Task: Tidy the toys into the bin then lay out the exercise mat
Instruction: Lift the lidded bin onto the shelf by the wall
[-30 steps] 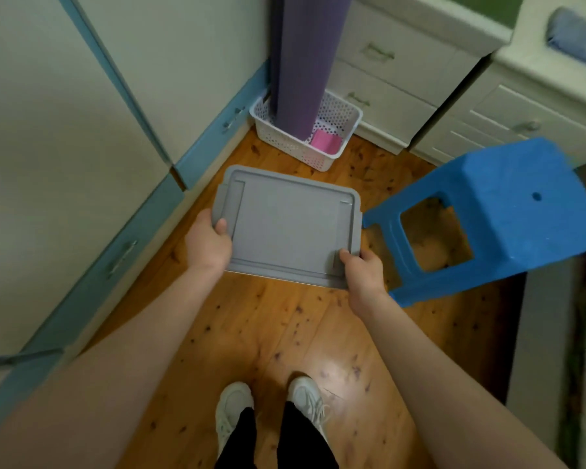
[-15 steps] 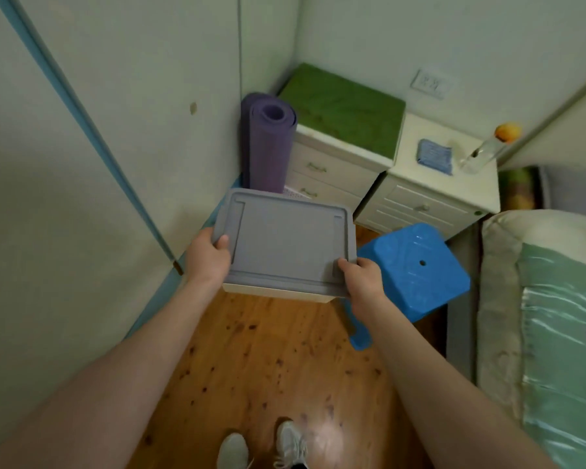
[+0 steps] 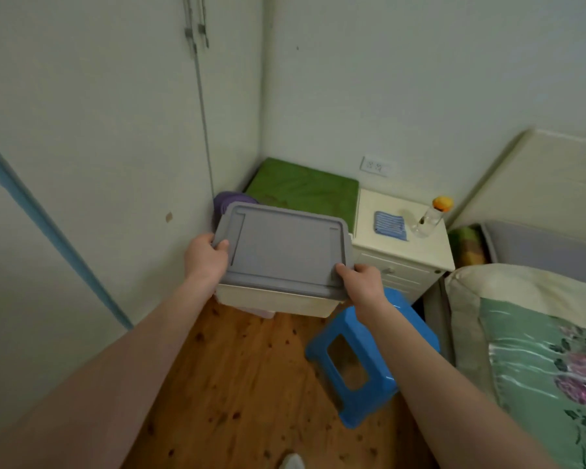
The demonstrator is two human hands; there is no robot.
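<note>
I hold a cream bin (image 3: 278,301) with a grey lid (image 3: 285,248) in the air in front of me, above the wooden floor. My left hand (image 3: 205,257) grips its left end, thumb on the lid. My right hand (image 3: 361,280) grips the near right corner, thumb on the lid. The lid hides what is inside. Behind the bin, in the room's corner, only the top of the rolled purple exercise mat (image 3: 229,201) shows.
A blue plastic stool (image 3: 362,363) stands on the floor right of the bin. Two cream bedside cabinets sit against the back wall, one with a green cushion (image 3: 305,189), one with a blue cloth (image 3: 389,225) and a bottle (image 3: 432,218). A bed (image 3: 538,350) fills the right.
The bin has risen from low over the floor to chest height and moved toward the corner cabinets. My view tilted up, so the white basket is hidden.
</note>
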